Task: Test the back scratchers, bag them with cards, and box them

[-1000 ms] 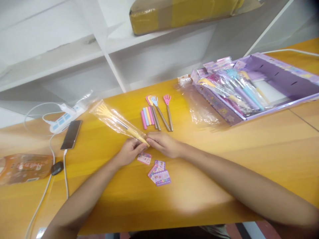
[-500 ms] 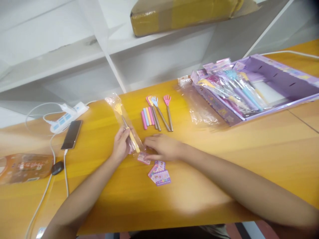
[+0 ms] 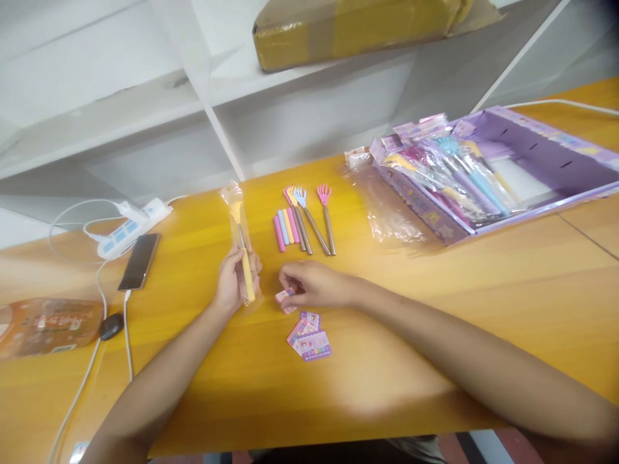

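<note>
My left hand [image 3: 232, 278] is closed round a yellow back scratcher [image 3: 247, 274] inside a clear plastic sleeve [image 3: 232, 192], its claw end pointing away from me. To its right, my right hand [image 3: 312, 285] pinches a small pink printed card [image 3: 285, 298] between thumb and fingers. Several similar purple and pink cards [image 3: 315, 346] lie overlapping on the table just below that hand. Beyond it are several loose claw heads on metal rods, one a pink claw [image 3: 324, 193] set apart, beside a row of coloured handles [image 3: 285, 228].
A purple display box [image 3: 570, 158] with several bagged back scratchers stands at the right, clear bags [image 3: 394, 209] by its side. On the left lie a phone [image 3: 139, 261], power strip [image 3: 133, 229], mouse [image 3: 111, 326] and orange package [image 3: 53, 325]. Above, a taped carton [image 3: 358, 32] sits on the shelf.
My left hand has turned the sleeved back scratcher more upright and away from the right hand. My right hand's fingers have closed on the pink card, which now tilts up.
</note>
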`<action>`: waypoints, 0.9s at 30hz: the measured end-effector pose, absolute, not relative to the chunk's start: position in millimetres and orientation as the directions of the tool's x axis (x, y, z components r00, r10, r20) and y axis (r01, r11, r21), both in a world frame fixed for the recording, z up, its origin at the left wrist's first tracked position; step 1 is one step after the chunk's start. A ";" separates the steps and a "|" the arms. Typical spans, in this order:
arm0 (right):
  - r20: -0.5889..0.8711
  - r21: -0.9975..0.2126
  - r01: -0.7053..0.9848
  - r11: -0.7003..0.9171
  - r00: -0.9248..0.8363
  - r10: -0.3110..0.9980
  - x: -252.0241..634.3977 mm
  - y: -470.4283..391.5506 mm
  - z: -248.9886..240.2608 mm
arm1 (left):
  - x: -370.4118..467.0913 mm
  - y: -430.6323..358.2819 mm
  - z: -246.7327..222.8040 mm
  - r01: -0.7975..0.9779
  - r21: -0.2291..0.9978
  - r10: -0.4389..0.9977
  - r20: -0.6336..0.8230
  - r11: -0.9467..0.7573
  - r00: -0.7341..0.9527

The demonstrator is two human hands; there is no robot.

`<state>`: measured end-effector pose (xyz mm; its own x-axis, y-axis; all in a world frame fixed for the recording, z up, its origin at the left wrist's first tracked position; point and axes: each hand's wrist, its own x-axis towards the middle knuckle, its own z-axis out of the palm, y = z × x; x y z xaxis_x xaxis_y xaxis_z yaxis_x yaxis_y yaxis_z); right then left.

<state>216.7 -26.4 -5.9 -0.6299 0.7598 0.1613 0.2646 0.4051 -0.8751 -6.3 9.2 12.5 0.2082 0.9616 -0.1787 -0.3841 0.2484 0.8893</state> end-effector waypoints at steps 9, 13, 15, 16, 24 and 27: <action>0.344 -0.923 -0.109 0.369 0.195 0.918 216.0 -24.9 -6.7 | -13.7 -1.7 5.8 0.146 0.988 0.927 -0.108 0.058 0.360; 0.382 -0.917 -0.009 0.399 0.268 0.884 219.4 -24.2 -2.9 | -15.1 -5.3 5.8 0.342 0.922 0.825 -0.045 -0.184 0.564; 0.456 -0.887 0.074 0.457 0.303 0.837 222.6 -22.0 -3.3 | -15.0 -5.9 5.3 0.367 0.898 0.795 -0.032 -0.243 0.605; 0.510 -0.859 0.138 0.493 0.314 0.801 225.2 -20.3 -3.4 | -14.9 -6.0 5.0 0.366 0.895 0.789 -0.025 -0.256 0.613; 0.759 -0.533 0.576 0.619 0.003 0.651 262.2 -0.4 9.7 | -15.8 -6.2 6.5 0.371 0.880 0.766 -0.014 -0.296 0.643; 0.776 -0.524 0.628 0.575 0.074 0.627 271.1 4.2 12.5 | -14.8 -7.4 10.0 0.381 0.872 0.745 -0.028 -0.307 0.666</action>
<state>271.1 4.2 12.5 0.0741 0.6269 0.7756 0.6284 0.5745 -0.5244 -14.8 -7.4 10.0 0.6661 0.7453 -0.0283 0.3809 -0.3074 0.8720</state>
